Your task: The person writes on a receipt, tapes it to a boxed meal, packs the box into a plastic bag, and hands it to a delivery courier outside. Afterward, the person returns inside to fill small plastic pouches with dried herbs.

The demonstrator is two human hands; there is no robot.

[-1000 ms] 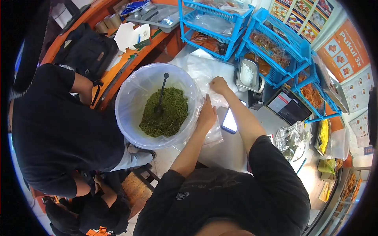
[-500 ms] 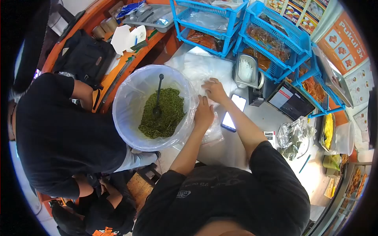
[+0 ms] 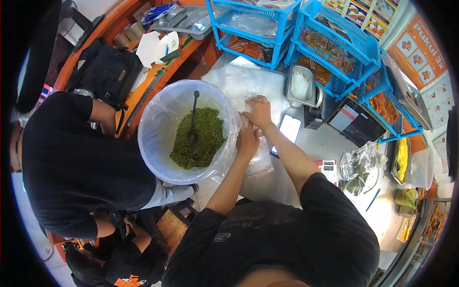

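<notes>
A white tub [image 3: 152, 158] lined with clear plastic holds chopped green leaves [image 3: 203, 134] and a black long-handled spoon [image 3: 195, 112]. To its right, a stack of clear plastic bags [image 3: 239, 81] lies on the metal counter. My left hand [image 3: 247, 139] is beside the tub's rim, fingers together and closed on thin plastic. Just above it, my right hand [image 3: 258, 112] bends its fingers over the bags, its thumb close to the left fingertips, pinching the plastic. The exact edge held is hidden by the fingers.
A lit phone [image 3: 289, 130] lies by my right forearm. Behind stand a metal container [image 3: 300, 95], blue basket racks [image 3: 330, 48] and a tablet [image 3: 355, 122]. Bagged leaves [image 3: 361, 167] sit at right. At left, a person in black [image 3: 86, 158] stands close to the tub; another [image 3: 119, 258] is lower down.
My right hand has shifted slightly down, and its thumb and fingers have come closer to my left fingertips. The tub and bags stay in place; the view has shifted slightly.
</notes>
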